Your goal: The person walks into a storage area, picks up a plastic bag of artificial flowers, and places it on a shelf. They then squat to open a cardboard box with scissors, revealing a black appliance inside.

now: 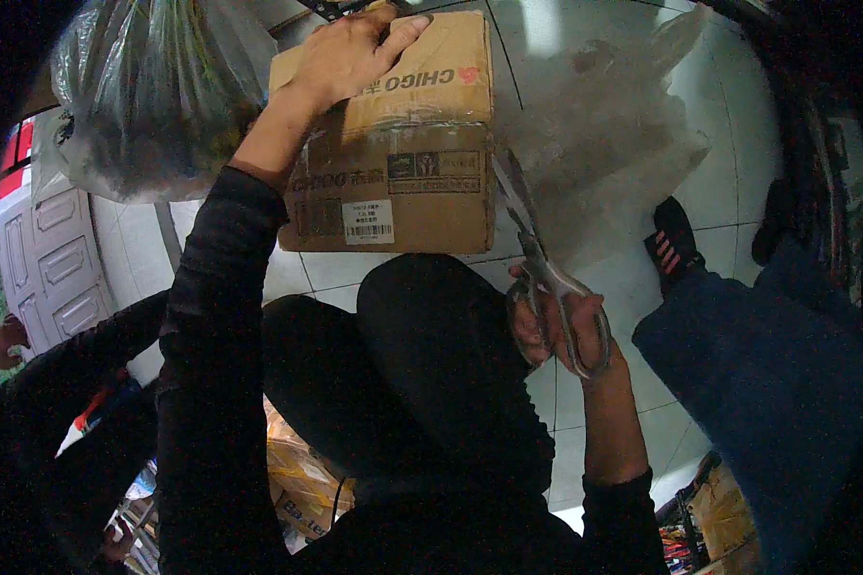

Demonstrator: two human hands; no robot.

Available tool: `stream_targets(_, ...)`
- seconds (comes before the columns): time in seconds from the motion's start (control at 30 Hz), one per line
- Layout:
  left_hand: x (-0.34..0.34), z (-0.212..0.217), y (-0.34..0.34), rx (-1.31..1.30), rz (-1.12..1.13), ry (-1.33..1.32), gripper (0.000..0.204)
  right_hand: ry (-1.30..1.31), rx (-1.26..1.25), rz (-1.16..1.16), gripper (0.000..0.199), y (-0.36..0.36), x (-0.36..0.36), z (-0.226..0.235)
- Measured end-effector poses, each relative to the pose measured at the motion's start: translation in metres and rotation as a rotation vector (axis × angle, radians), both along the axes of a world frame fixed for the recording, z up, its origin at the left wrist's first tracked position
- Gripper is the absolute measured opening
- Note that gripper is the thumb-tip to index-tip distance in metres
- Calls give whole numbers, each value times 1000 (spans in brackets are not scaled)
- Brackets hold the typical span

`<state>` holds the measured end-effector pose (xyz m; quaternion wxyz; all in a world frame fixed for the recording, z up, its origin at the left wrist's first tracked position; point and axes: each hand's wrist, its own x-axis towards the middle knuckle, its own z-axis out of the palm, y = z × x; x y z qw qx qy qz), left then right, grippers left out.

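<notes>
A brown cardboard box [422, 213] with printing, a white label and clear tape across it stands in front of my knees. My left hand [348, 56] lies on its top, fingers stretched toward the far edge and thumb apart. In my right hand [568, 328] is a pair of metal scissors [537, 251], held by the handle loops. Their blades point up and away, slightly parted, close beside the box's right side. Whether the tips touch the cardboard I cannot tell.
A clear plastic bag [604, 134] lies on the tiled floor [714, 182] right of the box. At far left is a full translucent bag [153, 115]. Another person's blue-clothed leg [767, 355] and dark shoe [674, 238] are at right. A taped carton [302, 470] sits behind my legs.
</notes>
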<state>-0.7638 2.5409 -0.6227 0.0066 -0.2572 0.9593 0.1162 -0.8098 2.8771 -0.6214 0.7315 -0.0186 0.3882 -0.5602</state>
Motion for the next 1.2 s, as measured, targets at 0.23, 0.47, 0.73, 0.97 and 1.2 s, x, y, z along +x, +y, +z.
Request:
stream_targets(0.23, 13, -35, -35, -374, -320, 32, 52, -78, 30, -19, 97, -15, -5, 2)
stream_targets(0.47, 14, -27, -20, -632, -389, 281, 46, 21, 24, -157, 110, -22, -7, -12)
stream_targets(0.73, -2, 1, 6, -116, 11, 149, 46, -79, -4, 83, 118, -1, -14, 3)
stream_targets(0.97, 3, -5, 1, -168, -9, 199, 41, -107, -7, 45, 111, -21, -13, 0)
stream_targets(1.2, 3, 1, 5, -40, 144, 210, 44, -30, -103, -198, 66, -29, 8, -23)
